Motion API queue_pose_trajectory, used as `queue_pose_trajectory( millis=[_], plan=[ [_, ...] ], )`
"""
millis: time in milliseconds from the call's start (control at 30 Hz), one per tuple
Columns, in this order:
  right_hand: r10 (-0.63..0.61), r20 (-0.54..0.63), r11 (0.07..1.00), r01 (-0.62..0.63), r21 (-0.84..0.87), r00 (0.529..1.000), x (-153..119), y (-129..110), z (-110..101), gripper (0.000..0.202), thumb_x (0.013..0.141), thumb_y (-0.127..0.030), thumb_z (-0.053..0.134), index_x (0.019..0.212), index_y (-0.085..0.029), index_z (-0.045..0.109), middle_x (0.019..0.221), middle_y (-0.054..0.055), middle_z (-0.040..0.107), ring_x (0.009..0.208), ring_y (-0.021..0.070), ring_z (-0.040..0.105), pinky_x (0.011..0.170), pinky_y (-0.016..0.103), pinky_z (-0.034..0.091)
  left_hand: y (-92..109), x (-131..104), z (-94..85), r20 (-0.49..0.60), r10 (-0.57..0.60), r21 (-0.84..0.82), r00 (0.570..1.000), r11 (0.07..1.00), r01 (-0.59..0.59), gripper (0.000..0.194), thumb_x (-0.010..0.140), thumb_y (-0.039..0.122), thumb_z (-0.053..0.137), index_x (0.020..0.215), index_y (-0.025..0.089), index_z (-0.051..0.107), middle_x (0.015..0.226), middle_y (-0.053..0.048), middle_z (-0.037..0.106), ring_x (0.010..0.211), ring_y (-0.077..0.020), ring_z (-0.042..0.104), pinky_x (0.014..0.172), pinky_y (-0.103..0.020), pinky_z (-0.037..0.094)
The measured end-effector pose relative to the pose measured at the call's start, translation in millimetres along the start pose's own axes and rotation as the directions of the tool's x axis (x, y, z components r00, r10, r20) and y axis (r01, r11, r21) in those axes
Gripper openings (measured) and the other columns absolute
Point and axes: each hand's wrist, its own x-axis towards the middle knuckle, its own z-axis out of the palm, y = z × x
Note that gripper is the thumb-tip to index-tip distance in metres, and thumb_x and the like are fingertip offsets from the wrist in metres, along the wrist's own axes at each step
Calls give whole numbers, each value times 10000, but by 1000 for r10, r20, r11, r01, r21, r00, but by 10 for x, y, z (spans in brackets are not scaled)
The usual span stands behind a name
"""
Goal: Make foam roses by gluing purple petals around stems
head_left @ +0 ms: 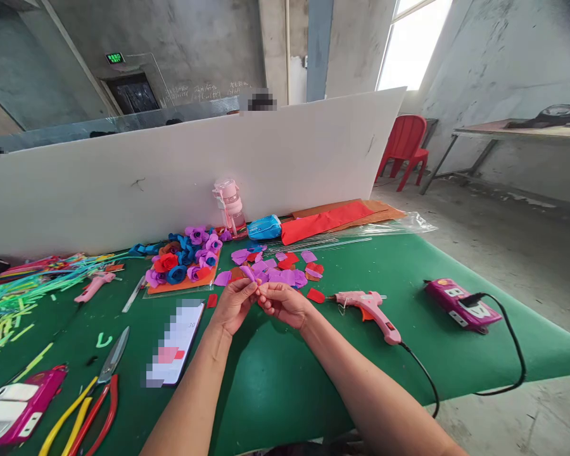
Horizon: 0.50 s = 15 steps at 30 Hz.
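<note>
Both hands meet over the middle of the table, fingertips together. A purple petal piece [247, 272] is pinched between the fingers of my left hand [235, 305] and sticks up above them. My right hand [285, 304] pinches at the base of the same piece, its fingers touching those of the left. Loose purple and red petals [285, 277] lie just beyond the hands. Finished-looking flowers [185, 253] in purple, blue and red are heaped on an orange sheet to the left. Right of the hands lies a pink glue gun [368, 310], its nozzle towards the petals.
On the left lie a phone [183, 342], scissors [109, 373], a second pink glue gun [95, 285], coloured strips [23, 297] and a power strip [33, 405]. Another power strip [460, 304] sits right, its cable hanging over the edge. A pink bottle [228, 206] stands by the white partition [304, 152].
</note>
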Motion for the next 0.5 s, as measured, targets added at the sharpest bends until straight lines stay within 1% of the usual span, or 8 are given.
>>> queue_pose_trajectory(
  millis=[133, 300, 367, 500],
  plan=[
    [5, 8, 1000, -5, -4, 1000, -7, 1, 12, 209, 653, -248, 754, 750, -118, 623, 603, -25, 561, 480, 27, 461, 445, 146, 334, 10, -9, 30, -13, 12, 4, 1000, 1000, -12, 197, 601, 229, 775, 705, 105, 662, 584, 1, 606, 519, -89, 563, 544, -220, 443],
    [-136, -55, 973, 123, -193, 989, 1, 25, 45, 265, 659, -358, 744, 696, -134, 607, 611, -18, 584, 485, 41, 483, 464, 164, 370, -5, 22, 15, -26, 64, 14, 998, 998, -64, 208, 594, 256, 774, 635, 117, 624, 556, 13, 589, 502, -90, 533, 520, -231, 432],
    [-166, -79, 960, 142, -241, 983, 7, 34, 54, 283, 652, -380, 743, 688, -133, 610, 615, -14, 590, 490, 44, 489, 467, 166, 374, -18, 34, 1, -42, 85, 26, 995, 996, -84, 207, 599, 258, 769, 626, 123, 614, 545, 19, 577, 504, -86, 522, 519, -228, 426],
    [-134, -80, 969, 113, -221, 988, 11, 43, 57, 285, 658, -385, 737, 713, -127, 630, 617, -13, 588, 489, 40, 486, 467, 163, 371, -36, 37, 7, -65, 134, 82, 989, 988, -129, 203, 618, 245, 754, 601, 133, 586, 538, 25, 565, 497, -78, 505, 508, -215, 409]
  ],
)
